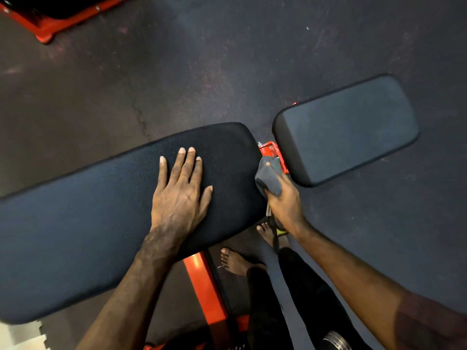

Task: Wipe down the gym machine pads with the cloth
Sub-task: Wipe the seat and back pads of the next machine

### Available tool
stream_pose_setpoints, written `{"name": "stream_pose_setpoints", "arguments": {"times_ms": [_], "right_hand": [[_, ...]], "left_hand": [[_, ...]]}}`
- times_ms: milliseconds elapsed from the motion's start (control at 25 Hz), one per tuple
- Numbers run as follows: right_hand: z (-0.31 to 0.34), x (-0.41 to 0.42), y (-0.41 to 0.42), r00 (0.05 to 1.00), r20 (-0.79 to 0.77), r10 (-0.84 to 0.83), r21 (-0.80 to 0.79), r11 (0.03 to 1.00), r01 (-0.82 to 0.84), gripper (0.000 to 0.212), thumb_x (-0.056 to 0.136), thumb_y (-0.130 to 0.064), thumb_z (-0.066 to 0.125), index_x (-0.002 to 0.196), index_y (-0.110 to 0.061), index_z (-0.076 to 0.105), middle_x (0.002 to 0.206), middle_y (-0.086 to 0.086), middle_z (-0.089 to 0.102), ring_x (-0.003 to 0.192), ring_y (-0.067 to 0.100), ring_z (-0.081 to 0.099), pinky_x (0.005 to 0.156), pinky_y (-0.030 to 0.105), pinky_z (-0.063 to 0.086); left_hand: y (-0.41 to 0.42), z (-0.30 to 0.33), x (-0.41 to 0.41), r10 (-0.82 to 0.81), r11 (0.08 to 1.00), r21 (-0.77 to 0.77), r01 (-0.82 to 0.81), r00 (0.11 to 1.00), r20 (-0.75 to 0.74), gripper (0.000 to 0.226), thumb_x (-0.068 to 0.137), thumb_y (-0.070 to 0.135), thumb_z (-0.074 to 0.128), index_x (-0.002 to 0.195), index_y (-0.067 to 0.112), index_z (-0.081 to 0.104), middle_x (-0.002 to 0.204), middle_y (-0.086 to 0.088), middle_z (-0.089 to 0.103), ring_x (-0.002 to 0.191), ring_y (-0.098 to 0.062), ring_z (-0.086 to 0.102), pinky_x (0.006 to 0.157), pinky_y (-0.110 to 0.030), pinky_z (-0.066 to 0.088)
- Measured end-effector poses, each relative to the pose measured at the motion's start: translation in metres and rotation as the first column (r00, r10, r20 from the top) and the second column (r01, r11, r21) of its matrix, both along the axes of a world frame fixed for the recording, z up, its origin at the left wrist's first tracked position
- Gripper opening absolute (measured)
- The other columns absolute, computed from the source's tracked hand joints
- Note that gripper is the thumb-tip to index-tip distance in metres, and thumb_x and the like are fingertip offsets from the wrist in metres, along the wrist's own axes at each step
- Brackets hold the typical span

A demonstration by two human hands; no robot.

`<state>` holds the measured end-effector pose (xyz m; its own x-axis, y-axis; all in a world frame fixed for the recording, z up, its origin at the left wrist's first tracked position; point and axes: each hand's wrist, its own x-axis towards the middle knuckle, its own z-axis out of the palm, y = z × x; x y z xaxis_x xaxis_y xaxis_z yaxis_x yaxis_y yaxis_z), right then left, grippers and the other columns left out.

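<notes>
A long black back pad (83,218) of a gym bench runs from the lower left to the centre. My left hand (179,193) rests flat on it, fingers straight and spread. A shorter black seat pad (348,127) lies to the right, across a gap with the orange frame (271,150) showing. My right hand (285,200) grips a bunched grey cloth (269,176) at the right end edge of the long pad, in the gap between the two pads.
Dark rubber floor (227,59) surrounds the bench. An orange bench leg (204,286) runs under the long pad toward me. My bare feet (235,261) stand beside it. Another orange machine base (45,29) sits at the top left. A metal weight plate (336,341) lies at the bottom.
</notes>
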<state>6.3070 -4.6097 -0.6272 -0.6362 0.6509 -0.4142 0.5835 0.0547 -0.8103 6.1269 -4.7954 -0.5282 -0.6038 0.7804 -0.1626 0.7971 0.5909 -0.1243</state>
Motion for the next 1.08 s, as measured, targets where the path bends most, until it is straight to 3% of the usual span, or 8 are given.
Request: {"name": "stream_pose_setpoints", "arguments": {"times_ms": [80,280,520,600,720,840,960,1080], "right_hand": [[-0.003,-0.041,0.009,0.999,0.035,-0.004,0.071,0.997,0.001,0.064,0.093,-0.009,0.069,0.152,-0.031,0.054,0.150,-0.004,0.059,0.135,0.019,0.059,0.112,0.040,0.049],[0.014,-0.016,-0.009,0.891,-0.037,0.453,0.307,0.854,-0.421,0.097,0.069,0.004,0.057,0.160,-0.025,0.044,0.170,-0.003,0.031,0.160,0.023,0.023,0.130,0.047,0.021],[0.003,-0.073,0.020,0.998,0.042,0.041,0.068,0.997,-0.044,0.074,0.091,0.000,0.068,0.156,-0.028,0.050,0.151,0.002,0.057,0.122,0.013,0.061,0.096,0.002,0.041],[0.007,-0.114,0.022,0.990,0.007,0.139,0.148,0.979,-0.138,0.080,0.087,0.003,0.065,0.158,-0.028,0.047,0.157,0.006,0.051,0.135,0.018,0.055,0.110,0.017,0.044],[0.014,-0.099,0.011,0.900,-0.039,0.434,0.313,0.861,-0.402,0.092,0.074,0.002,0.057,0.160,-0.026,0.042,0.169,0.004,0.035,0.160,0.025,0.022,0.131,0.046,0.019],[0.010,-0.059,0.014,0.899,-0.076,0.430,0.340,0.859,-0.382,0.090,0.072,0.008,0.056,0.157,-0.020,0.049,0.164,0.004,0.042,0.154,0.027,0.038,0.127,0.037,0.028],[0.003,-0.101,0.033,0.993,0.073,0.088,0.117,0.988,-0.096,0.071,0.089,0.002,0.065,0.154,-0.025,0.053,0.141,0.004,0.063,0.121,0.025,0.064,0.091,0.011,0.042],[0.004,-0.159,0.045,0.989,0.085,0.119,0.093,0.988,-0.127,0.062,0.092,-0.012,0.071,0.151,-0.025,0.056,0.133,0.003,0.063,0.121,0.024,0.063,0.095,0.020,0.045]], "left_hand": [[0.002,-0.002,-0.006,0.002,1.000,-0.015,-0.002,1.000,-0.007,0.073,0.107,0.052,0.036,0.161,0.004,0.037,0.174,-0.014,0.023,0.164,-0.029,0.014,0.131,-0.060,0.010],[0.005,-0.001,-0.006,0.012,1.000,-0.006,-0.012,1.000,-0.001,0.072,0.107,0.051,0.036,0.161,0.003,0.038,0.174,-0.015,0.025,0.164,-0.030,0.014,0.130,-0.062,0.010],[0.004,0.002,-0.023,0.029,0.999,-0.024,-0.029,0.999,-0.021,0.074,0.106,0.053,0.037,0.161,0.004,0.039,0.174,-0.012,0.026,0.164,-0.028,0.014,0.130,-0.062,0.007],[0.007,-0.001,-0.024,0.023,0.999,-0.023,-0.024,0.999,-0.028,0.073,0.106,0.052,0.038,0.161,0.004,0.039,0.173,-0.013,0.026,0.164,-0.029,0.014,0.130,-0.063,0.007],[0.009,0.000,-0.021,0.042,0.999,-0.025,-0.042,0.999,-0.008,0.073,0.106,0.052,0.037,0.161,0.005,0.038,0.174,-0.013,0.025,0.164,-0.028,0.012,0.130,-0.063,0.008],[0.008,0.006,-0.028,0.052,0.998,-0.045,-0.051,0.999,0.001,0.075,0.105,0.055,0.036,0.163,0.007,0.036,0.175,-0.011,0.023,0.165,-0.027,0.010,0.130,-0.063,0.008],[0.005,0.008,-0.036,0.046,0.998,-0.052,-0.046,0.999,-0.008,0.077,0.105,0.057,0.036,0.163,0.007,0.035,0.175,-0.011,0.023,0.164,-0.027,0.012,0.130,-0.062,0.007],[0.006,0.006,-0.036,0.037,0.998,-0.046,-0.038,0.999,-0.021,0.077,0.105,0.057,0.036,0.163,0.007,0.036,0.174,-0.012,0.024,0.164,-0.028,0.013,0.130,-0.062,0.007]]}}
